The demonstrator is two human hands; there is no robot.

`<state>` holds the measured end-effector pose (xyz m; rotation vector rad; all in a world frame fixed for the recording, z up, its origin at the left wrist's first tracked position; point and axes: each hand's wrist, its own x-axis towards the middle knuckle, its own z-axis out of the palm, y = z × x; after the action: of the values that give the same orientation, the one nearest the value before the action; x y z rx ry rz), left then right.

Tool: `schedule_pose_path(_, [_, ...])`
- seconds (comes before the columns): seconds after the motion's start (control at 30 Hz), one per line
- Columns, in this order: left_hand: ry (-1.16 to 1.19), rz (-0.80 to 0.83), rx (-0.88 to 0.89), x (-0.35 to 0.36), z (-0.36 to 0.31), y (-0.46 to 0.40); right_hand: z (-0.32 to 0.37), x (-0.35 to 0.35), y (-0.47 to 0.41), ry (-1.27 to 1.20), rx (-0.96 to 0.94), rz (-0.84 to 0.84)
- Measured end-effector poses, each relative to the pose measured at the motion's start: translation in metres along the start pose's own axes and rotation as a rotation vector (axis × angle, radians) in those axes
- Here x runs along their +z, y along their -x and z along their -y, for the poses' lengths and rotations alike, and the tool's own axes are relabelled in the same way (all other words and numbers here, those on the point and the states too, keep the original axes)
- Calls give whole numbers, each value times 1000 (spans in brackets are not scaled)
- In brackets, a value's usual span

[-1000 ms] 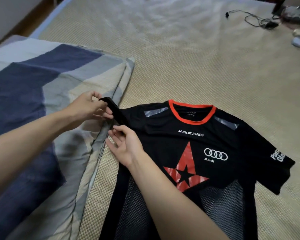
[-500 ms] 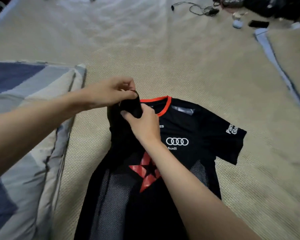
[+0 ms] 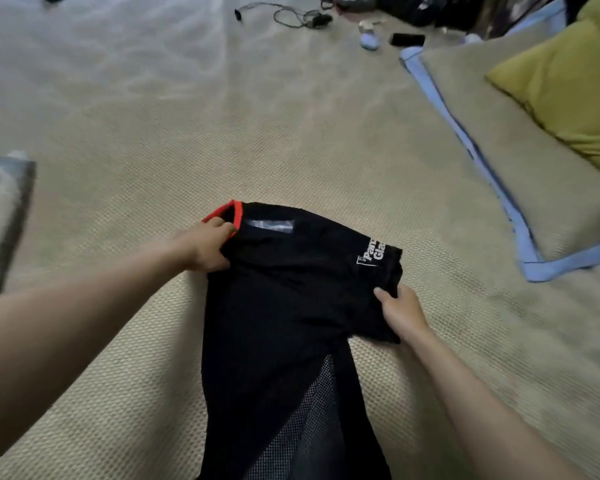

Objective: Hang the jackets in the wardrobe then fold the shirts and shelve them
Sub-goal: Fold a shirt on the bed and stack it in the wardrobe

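Now the black shirt (image 3: pixel 284 306) lies on the woven mat (image 3: pixel 291 140), narrowed lengthwise, with a red collar and mesh panel (white sleeve lettering is partly readable). Left hand (image 3: pixel 205 247) grips the collar end; right hand (image 3: pixel 400 311) pinches the sleeve edge.

Two bare forearms are all that shows of the person, each uncovered from the picture's lower edge to the wrist, with no sleeve or cuff on them. The left hand (image 3: pixel 204 247) and the right hand (image 3: pixel 403 312) are ungloved. Neither wrist carries a watch or band, and no ring shows on the visible fingers. The fingernails look short and unpainted.
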<state>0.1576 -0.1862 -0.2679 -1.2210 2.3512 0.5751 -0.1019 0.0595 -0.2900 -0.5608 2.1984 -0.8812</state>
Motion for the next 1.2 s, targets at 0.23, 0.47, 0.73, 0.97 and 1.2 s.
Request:
schedule_pose_path(0.23, [513,8,111,-23,1,0,1,-4,-11,-225,-47,-86])
schedule_pose_path(0.47, [1093,-131,-77,-47,-2,-11,13,-7,-36,-160,-165,-167])
schedule_pose_path(0.73, [841,-399,-163,-8,-29,-34,7,0,-50,17,-19,-237])
schedule_pose_path(0.97, [291,-631,26,26,-37,45,-20,-8,-16,21,3,-118])
schedule_pose_path(1.2, [373,133,57,129,-53,212,-47,-25,24,128,94,-94])
